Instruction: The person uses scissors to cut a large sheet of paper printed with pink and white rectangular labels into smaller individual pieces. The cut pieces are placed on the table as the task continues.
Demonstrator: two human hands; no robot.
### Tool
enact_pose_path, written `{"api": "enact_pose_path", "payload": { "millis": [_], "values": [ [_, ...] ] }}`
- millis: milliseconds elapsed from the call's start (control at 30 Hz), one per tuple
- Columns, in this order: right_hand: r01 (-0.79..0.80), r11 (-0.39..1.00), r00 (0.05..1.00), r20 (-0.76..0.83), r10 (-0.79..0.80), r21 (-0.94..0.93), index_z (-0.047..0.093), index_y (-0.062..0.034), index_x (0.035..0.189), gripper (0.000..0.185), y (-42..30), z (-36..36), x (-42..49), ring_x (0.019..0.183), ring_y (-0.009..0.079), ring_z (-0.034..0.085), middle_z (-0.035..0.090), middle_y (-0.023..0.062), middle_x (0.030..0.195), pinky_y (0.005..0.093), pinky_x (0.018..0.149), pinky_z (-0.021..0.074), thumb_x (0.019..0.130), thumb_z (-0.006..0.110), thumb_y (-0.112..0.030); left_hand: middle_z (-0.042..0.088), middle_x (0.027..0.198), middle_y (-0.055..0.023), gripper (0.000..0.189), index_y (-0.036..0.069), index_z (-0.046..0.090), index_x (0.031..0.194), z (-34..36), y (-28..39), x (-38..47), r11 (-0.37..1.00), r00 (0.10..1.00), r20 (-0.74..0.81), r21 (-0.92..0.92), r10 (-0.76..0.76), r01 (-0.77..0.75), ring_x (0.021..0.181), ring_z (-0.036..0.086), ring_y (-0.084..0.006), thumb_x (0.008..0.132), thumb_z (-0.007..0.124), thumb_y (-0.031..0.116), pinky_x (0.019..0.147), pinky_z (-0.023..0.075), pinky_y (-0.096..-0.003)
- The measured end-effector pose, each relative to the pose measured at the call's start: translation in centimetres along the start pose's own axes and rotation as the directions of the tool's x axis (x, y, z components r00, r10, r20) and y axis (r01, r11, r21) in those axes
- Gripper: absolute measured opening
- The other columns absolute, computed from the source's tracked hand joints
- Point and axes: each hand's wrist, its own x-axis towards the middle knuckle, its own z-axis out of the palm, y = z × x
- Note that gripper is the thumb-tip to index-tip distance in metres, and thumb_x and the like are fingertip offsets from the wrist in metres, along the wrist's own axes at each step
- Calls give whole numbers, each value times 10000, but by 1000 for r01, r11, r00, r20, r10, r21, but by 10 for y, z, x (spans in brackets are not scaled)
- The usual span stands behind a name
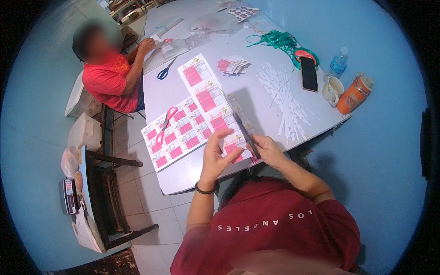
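Observation:
My right hand grips a pair of dark scissors, whose blades lie along the right edge of a long strip of printed labels. My left hand holds the near end of this strip, thumb and forefinger curved over the pink-and-white print. More printed paper lies partly hidden under the scissors. Left of the strip rests a sheet of smaller pink labels, and on it lie scissors with pink handles. Cut labels form a small pile beyond, and many thin white paper strips are heaped to the right.
Blue-handled scissors lie near a co-worker in a red shirt, seated at the table's left side. Green ribbon, a phone, a plastic bottle, a mug and an orange flask stand or lie along the right side.

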Motion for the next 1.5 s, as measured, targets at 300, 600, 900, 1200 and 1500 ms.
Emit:
{"api": "enact_pose_path", "payload": {
  "millis": [300,600,900,1200,1500],
  "values": [
    [-56,998,992,118,51,39,607,-8,1005,152,1,4,-6,716,43,470,527,-55,804,215,629,402,977,563,-151,567,1165,-89,375,-27,553,1196,-22,5,31,994,980,-183,-71,74,-88,1083,561,-154,842,675,-50,915,484,-280],
    [-54,997,997,58,51,58,589,-41,934,147,-4,2,-10,676,40,438,482,-68,748,215,597,368,972,559,-180,566,1167,-84,410,-38,541,1221,-6,3,23,994,965,-249,-40,86,-99,1100,543,-141,838,685,-64,935,471,-272],
    [-34,985,999,-5,36,169,611,-61,971,165,2,1,-6,664,22,422,479,-84,751,201,568,341,958,608,-226,557,1112,-82,380,-30,580,1185,7,0,17,992,981,-187,-108,46,-67,1077,538,-162,826,704,-27,923,435,-276],
    [-8,989,1000,-15,11,146,613,-22,1088,221,0,-4,-7,768,28,501,568,-61,855,199,665,425,971,589,-208,551,1093,-74,374,-26,579,1182,14,7,16,993,986,-166,-105,32,-50,1053,544,-148,829,703,-29,906,446,-265],
    [14,991,997,-81,-3,135,609,-3,1107,224,-7,-8,-7,849,39,517,589,-44,919,218,765,450,979,581,-185,550,1088,-70,371,-22,581,1177,23,7,15,995,994,-100,-78,49,-57,1027,550,-144,828,707,-31,891,454,-264]
  ]
}}
